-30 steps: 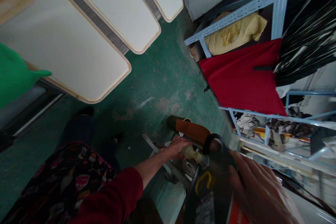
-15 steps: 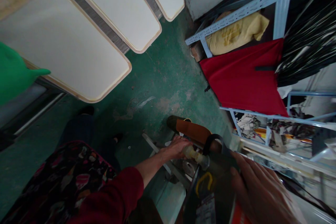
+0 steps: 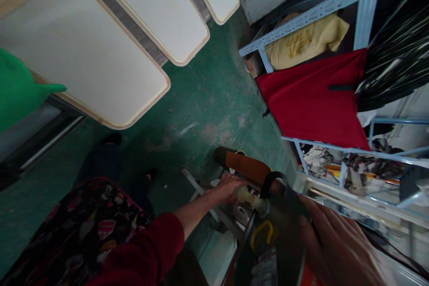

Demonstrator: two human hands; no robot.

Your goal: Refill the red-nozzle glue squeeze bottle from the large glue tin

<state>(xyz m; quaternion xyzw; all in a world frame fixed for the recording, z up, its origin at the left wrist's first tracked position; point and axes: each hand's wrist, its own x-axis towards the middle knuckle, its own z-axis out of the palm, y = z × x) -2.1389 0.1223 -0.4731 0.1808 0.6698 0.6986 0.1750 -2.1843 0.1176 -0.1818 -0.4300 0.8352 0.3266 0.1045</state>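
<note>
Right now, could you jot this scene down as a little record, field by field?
Left hand: beside a pale yellowish fitting; grip unclear
Right hand: laid against a dark object with a yellow loop
Floor: green, scuffed
Picture's upper left: tan-edged white panels
Picture's right: pale blue rack, red cloth

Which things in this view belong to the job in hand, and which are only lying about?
Seemingly in the job:
dark container, touched by right hand
yellowish spout, close to left hand

Seemingly just around:
pale yellow sack
red cloth
white tabletops
</note>
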